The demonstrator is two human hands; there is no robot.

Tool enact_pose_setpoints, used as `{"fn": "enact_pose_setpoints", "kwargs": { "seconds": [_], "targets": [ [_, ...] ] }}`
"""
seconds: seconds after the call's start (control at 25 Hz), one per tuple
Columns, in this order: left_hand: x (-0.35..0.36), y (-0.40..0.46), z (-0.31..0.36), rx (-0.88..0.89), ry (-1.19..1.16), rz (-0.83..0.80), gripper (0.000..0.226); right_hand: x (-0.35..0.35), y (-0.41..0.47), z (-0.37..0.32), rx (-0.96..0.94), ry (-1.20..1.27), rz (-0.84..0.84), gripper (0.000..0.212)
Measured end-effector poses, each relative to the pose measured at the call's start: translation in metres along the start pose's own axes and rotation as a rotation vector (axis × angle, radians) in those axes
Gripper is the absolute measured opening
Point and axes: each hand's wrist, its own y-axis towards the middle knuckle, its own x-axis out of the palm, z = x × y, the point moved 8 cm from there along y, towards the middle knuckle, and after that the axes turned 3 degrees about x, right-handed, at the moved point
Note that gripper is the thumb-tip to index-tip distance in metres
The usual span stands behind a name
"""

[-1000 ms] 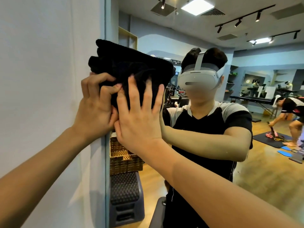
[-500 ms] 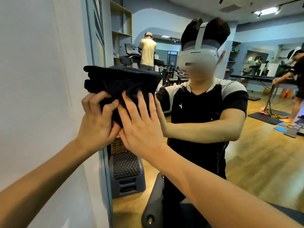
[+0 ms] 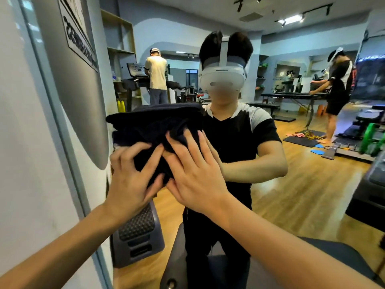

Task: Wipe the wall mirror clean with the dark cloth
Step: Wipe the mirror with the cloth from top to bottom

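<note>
The wall mirror (image 3: pixel 291 195) fills most of the view, with its left edge strip (image 3: pixel 62 122) next to a white wall. A folded dark cloth (image 3: pixel 154 122) lies against the glass near that edge, at chest height of my reflection. My left hand (image 3: pixel 129 180) grips the cloth's lower left part with bent fingers, thumb under its lower edge. Beside it, my right hand (image 3: pixel 195 178) presses flat on the cloth with straight, spread fingers. The cloth's lower part is hidden under both hands.
The white wall (image 3: pixel 20 142) runs along the left. A dark padded bench (image 3: pixel 229 268) stands just below my arms, close to the mirror. In the glass I see a grey studded step block (image 3: pixel 137 236), a wooden floor, gym gear and other people.
Both hands and the cloth have slid down the mirror and a little to the right. My left fingers have spread wider on the cloth.
</note>
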Motion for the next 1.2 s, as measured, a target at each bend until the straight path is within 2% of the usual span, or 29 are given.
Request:
{"fn": "enact_pose_setpoints", "kwargs": {
  "seconds": [0.24, 0.4, 0.76, 1.0, 1.2],
  "targets": [
    [0.038, 0.042, 0.108, -0.038, -0.128, -0.003, 0.059, -0.04, -0.055, 0.096, 0.015, -0.045, 0.058, 0.053],
    [0.062, 0.08, 0.192, 0.018, -0.174, 0.042, 0.055, -0.076, -0.1, 0.172, 0.065, -0.102, 0.067, 0.052],
    [0.096, 0.156, 0.351, 0.041, -0.249, 0.119, 0.061, -0.148, -0.176, 0.315, 0.17, -0.183, -0.043, 0.046],
    [0.103, 0.167, 0.382, 0.12, -0.27, 0.14, 0.063, -0.163, -0.199, 0.332, 0.313, -0.028, 0.046, 0.043],
    [0.117, 0.114, 0.401, 0.18, -0.296, 0.106, 0.054, -0.144, -0.258, 0.313, 0.376, -0.022, 0.014, 0.049]
  ]
}}
